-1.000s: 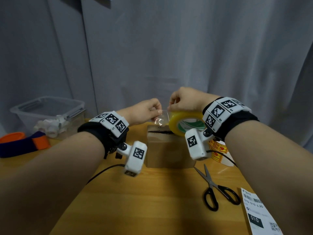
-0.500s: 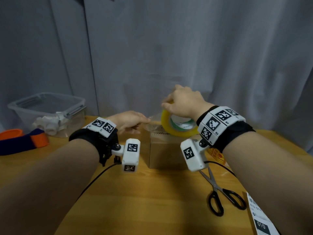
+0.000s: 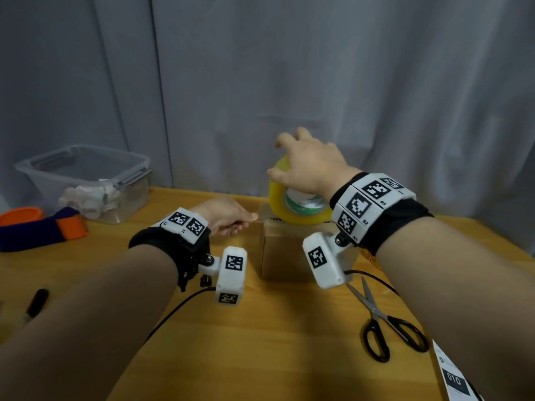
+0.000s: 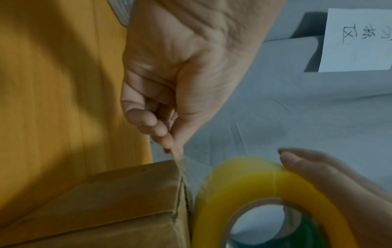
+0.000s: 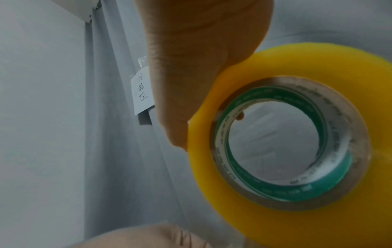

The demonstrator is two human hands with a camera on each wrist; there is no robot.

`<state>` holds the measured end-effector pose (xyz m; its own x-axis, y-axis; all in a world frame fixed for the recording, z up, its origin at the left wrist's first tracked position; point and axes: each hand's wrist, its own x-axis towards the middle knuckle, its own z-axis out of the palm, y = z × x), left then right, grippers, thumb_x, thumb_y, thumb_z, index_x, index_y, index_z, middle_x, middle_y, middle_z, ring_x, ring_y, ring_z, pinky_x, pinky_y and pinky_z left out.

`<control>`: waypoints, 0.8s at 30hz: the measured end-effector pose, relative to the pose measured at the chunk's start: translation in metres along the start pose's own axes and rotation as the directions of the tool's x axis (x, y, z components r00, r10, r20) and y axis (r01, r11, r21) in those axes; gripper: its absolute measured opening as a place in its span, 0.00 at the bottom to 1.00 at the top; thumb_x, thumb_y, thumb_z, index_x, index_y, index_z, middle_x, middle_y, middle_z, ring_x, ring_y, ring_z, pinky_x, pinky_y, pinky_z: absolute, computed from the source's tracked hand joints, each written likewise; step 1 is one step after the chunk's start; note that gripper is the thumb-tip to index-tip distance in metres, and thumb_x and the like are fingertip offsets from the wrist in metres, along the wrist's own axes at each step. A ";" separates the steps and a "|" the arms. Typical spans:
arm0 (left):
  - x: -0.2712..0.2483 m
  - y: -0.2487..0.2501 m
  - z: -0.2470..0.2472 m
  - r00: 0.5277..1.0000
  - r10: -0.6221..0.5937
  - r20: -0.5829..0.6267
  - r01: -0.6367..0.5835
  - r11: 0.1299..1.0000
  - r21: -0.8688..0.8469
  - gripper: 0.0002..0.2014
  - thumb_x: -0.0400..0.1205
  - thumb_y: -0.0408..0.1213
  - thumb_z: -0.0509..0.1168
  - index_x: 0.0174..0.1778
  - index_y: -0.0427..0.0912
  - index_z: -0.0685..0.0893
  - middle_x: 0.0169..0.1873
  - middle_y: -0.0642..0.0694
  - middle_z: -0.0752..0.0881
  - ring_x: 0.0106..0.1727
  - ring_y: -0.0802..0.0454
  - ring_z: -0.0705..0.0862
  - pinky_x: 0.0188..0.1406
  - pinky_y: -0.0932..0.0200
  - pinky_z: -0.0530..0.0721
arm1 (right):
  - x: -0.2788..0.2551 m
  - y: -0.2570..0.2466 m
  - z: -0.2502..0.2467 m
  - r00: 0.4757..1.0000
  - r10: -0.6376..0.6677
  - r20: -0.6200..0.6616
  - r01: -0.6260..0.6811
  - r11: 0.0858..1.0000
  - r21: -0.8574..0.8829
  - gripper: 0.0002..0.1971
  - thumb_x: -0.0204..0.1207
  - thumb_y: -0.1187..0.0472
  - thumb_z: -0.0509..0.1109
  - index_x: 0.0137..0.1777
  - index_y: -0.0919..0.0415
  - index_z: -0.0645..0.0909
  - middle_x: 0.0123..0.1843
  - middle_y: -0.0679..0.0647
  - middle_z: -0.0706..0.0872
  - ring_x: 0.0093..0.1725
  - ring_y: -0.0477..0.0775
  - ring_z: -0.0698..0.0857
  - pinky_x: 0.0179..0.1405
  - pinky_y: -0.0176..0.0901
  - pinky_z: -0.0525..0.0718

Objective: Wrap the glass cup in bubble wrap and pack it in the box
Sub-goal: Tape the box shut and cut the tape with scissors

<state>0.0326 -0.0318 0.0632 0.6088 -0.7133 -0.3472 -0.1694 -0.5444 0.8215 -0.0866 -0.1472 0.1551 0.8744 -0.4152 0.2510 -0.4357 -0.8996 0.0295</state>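
Note:
A closed brown cardboard box (image 3: 285, 256) stands mid-table. My left hand (image 3: 228, 217) is at its upper left edge and pinches the free end of a clear tape strip (image 4: 180, 161) between thumb and fingers, right at the box corner (image 4: 165, 169). My right hand (image 3: 309, 166) grips a yellow tape roll (image 3: 301, 218) from above, thumb on its side, with the roll tilted over the box top. The right wrist view shows the roll's green-printed core (image 5: 318, 189). No glass cup or bubble wrap is visible.
Black scissors (image 3: 385, 322) lie right of the box, and a printed label sheet (image 3: 454, 377) sits at the front right. A clear plastic bin (image 3: 86, 180), an orange lid (image 3: 20, 215) and a navy-orange band (image 3: 43, 230) sit far left. A black marker (image 3: 36, 305) lies front left. Grey curtain behind.
Both hands came down from above the box. The left hand brought the tape end down to the box's left top edge, and the right hand carried the roll over the box top.

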 end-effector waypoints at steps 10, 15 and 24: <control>0.008 -0.010 -0.007 0.999 -0.032 -0.020 0.033 0.999 0.018 0.14 0.80 0.45 0.68 0.32 0.42 0.77 0.22 0.51 0.71 0.22 0.56 0.67 0.21 0.66 0.64 | 0.000 -0.007 0.004 0.998 0.049 -0.027 -0.049 0.999 0.004 0.33 0.68 0.25 0.59 0.68 0.43 0.77 0.66 0.53 0.80 0.67 0.60 0.77 0.59 0.56 0.74; 0.012 -0.006 -0.016 0.999 0.003 -0.054 0.007 0.983 0.186 0.14 0.79 0.46 0.69 0.34 0.40 0.81 0.22 0.51 0.76 0.23 0.54 0.68 0.23 0.62 0.65 | 0.001 -0.013 0.004 0.999 0.038 -0.020 -0.038 0.999 -0.029 0.33 0.68 0.26 0.60 0.68 0.43 0.77 0.66 0.53 0.80 0.67 0.61 0.77 0.59 0.56 0.72; 0.024 -0.007 0.011 0.988 0.145 -0.058 -0.113 0.920 0.376 0.18 0.79 0.43 0.68 0.23 0.43 0.79 0.12 0.56 0.76 0.23 0.56 0.70 0.23 0.60 0.65 | 0.004 -0.006 0.001 1.000 0.027 -0.001 -0.027 0.992 0.126 0.30 0.77 0.34 0.58 0.70 0.53 0.77 0.68 0.56 0.81 0.68 0.61 0.77 0.63 0.53 0.76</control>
<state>0.0404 -0.0502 0.0442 0.6217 -0.7580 -0.1974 -0.5161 -0.5860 0.6247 -0.0805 -0.1432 0.1548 0.8621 -0.4394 0.2524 -0.4287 -0.8980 -0.0991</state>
